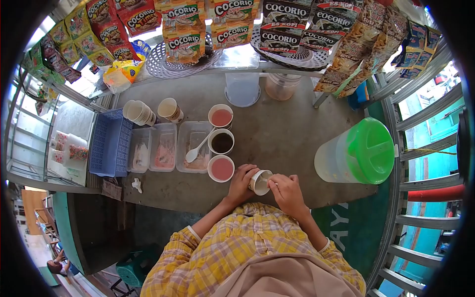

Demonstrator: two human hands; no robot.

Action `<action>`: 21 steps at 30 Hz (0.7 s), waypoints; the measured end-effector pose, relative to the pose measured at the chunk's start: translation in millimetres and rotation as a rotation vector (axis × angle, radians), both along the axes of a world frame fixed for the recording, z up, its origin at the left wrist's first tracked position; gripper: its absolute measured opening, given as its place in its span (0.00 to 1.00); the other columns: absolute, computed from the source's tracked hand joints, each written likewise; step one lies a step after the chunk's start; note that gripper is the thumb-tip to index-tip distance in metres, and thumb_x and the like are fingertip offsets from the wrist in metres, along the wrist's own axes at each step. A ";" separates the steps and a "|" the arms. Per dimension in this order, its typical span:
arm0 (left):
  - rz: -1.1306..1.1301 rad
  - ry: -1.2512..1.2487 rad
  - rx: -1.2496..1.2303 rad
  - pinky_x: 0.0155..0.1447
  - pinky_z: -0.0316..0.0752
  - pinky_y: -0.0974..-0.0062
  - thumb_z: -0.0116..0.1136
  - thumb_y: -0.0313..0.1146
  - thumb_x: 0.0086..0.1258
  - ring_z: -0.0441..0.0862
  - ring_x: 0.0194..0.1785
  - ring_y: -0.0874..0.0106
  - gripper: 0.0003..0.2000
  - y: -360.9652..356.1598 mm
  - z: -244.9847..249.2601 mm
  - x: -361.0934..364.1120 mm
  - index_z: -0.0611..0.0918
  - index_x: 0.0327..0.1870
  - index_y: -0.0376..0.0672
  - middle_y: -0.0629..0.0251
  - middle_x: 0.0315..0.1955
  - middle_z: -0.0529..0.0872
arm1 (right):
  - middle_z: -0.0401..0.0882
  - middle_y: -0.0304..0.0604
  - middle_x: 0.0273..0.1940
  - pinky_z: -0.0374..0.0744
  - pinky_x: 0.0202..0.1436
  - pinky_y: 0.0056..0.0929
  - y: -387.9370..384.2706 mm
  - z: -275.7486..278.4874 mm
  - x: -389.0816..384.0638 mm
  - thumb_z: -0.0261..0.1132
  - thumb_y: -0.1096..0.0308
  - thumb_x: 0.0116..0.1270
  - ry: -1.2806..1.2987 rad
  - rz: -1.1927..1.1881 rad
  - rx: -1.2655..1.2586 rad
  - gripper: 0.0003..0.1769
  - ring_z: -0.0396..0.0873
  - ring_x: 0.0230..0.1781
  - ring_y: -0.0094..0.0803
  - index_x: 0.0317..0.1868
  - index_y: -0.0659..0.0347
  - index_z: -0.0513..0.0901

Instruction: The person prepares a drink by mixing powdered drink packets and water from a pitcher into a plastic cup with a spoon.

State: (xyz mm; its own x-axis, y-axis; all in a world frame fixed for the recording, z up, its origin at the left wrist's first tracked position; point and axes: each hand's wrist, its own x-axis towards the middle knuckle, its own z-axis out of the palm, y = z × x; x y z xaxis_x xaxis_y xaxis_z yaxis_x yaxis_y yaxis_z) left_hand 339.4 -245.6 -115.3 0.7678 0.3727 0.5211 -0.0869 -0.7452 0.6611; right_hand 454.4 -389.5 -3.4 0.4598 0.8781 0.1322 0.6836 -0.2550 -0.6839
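Observation:
My left hand is wrapped round a paper cup at the table's front edge. The cup tilts a little, and its inside looks pale. Over its rim, my right hand is closed in a pinch; whatever is between the fingers is too small to make out. Just left of my hands stands a cup of pink drink. Behind it come a cup of dark drink and another pink cup. A white spoon rests in a clear plastic tub beside them.
Two more tubs, a blue basket and stacked paper cups are at left. A large green-lidded container stands at right. Sachets hang along the back above a clear container.

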 end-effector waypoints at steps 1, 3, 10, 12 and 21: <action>-0.001 -0.001 -0.001 0.59 0.71 0.57 0.76 0.30 0.40 0.75 0.57 0.53 0.37 0.3 -0.9 0.0 0.73 0.58 0.45 0.59 0.54 0.77 | 0.80 0.39 0.33 0.62 0.44 0.38 0.7 1.9 -0.1 0.52 0.65 0.72 0.006 -0.011 0.001 0.10 0.76 0.35 0.36 0.37 0.56 0.79; -0.001 0.000 0.001 0.59 0.71 0.57 0.76 0.30 0.40 0.75 0.57 0.53 0.37 0.9 -1.4 -0.3 0.73 0.58 0.45 0.59 0.54 0.77 | 0.80 0.39 0.33 0.62 0.44 0.38 1.7 7.1 -1.0 0.52 0.64 0.72 0.019 -0.036 0.002 0.10 0.76 0.35 0.36 0.37 0.56 0.79; 0.000 -0.003 0.004 0.59 0.72 0.58 0.76 0.29 0.40 0.75 0.57 0.54 0.37 0.6 1.3 -0.1 0.73 0.58 0.45 0.58 0.54 0.77 | 0.80 0.39 0.33 0.62 0.44 0.37 1.8 5.5 -1.5 0.52 0.65 0.72 0.015 -0.024 0.009 0.10 0.76 0.35 0.36 0.37 0.56 0.79; 0.001 -0.001 0.005 0.59 0.72 0.58 0.76 0.29 0.40 0.75 0.57 0.54 0.37 0.7 1.1 0.1 0.73 0.58 0.45 0.58 0.54 0.77 | 0.80 0.39 0.33 0.62 0.44 0.37 1.2 1.2 0.6 0.52 0.65 0.72 0.013 0.002 -0.003 0.10 0.76 0.35 0.36 0.37 0.56 0.79; 0.003 -0.010 0.004 0.59 0.71 0.57 0.76 0.29 0.39 0.75 0.57 0.53 0.37 0.3 -1.0 0.6 0.73 0.58 0.45 0.58 0.54 0.77 | 0.80 0.41 0.34 0.62 0.45 0.37 1.9 7.2 -0.6 0.53 0.63 0.73 0.034 -0.023 -0.004 0.10 0.76 0.36 0.38 0.37 0.56 0.79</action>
